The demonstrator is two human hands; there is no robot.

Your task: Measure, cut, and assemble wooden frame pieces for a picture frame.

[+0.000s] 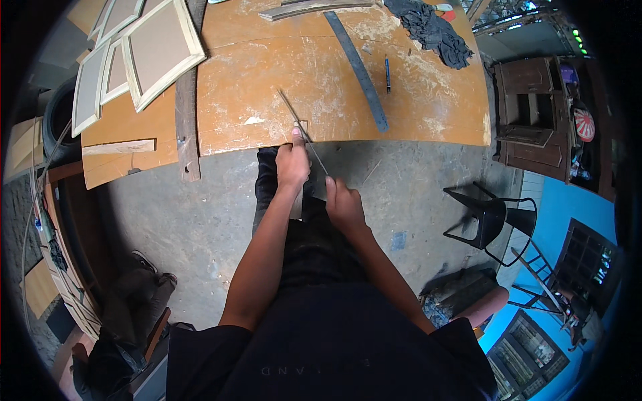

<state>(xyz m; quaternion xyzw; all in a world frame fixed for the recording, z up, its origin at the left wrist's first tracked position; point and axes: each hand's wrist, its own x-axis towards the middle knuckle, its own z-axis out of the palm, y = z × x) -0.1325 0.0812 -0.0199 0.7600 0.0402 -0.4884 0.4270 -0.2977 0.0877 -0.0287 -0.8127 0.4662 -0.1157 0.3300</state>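
My left hand [293, 164] is closed round a narrow pale wood strip [296, 208] at the table's near edge, its thumb pointing forward along it. The strip's far end shows just past the thumb, over the edge of the tabletop. In my right hand [345, 206], fingers wrapped, is the near end of a long thin metal tool [287, 103], file-like in shape. It slants forward and left across the strip beside my left thumb, and its tip is above the tabletop. My right fist hides the tool's handle end.
On the orange-brown table [241, 87] lie pale wooden frames [160, 53], a dark metal ruler [358, 73], a pen [388, 75] and dark cloth [438, 33]. A black metal chair [487, 220] stands at right. Someone else's legs [137, 294] show at lower left.
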